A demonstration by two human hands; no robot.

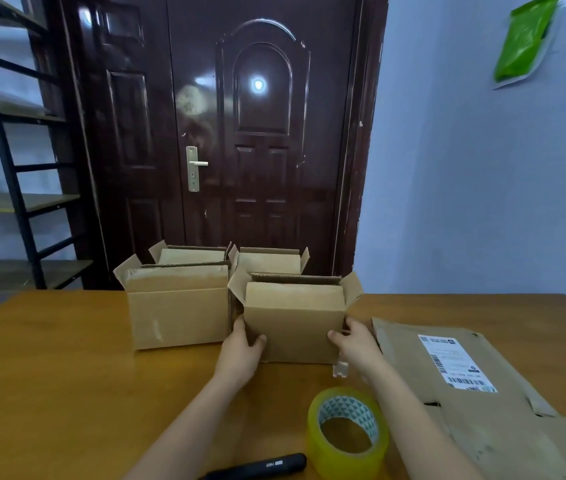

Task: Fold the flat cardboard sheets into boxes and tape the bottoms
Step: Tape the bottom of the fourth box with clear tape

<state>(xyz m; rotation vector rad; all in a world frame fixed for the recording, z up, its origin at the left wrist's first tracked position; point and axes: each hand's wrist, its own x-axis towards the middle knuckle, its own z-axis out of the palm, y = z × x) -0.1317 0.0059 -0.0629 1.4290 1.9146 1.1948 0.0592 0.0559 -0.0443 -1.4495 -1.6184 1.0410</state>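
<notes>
Near the desk's (49, 358) far edge, our left hand (240, 351) and right hand (356, 341) gripped the fourth box (295, 323) beside three folded boxes (177, 306); a flattened sheet (465, 393) apparently remained unfolded.

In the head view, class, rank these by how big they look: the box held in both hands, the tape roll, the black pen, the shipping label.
1. Held cardboard box
2. Tape roll, though its nearness to the camera inflates it
3. and 4. Shipping label and black pen: look alike, so unranked
</notes>
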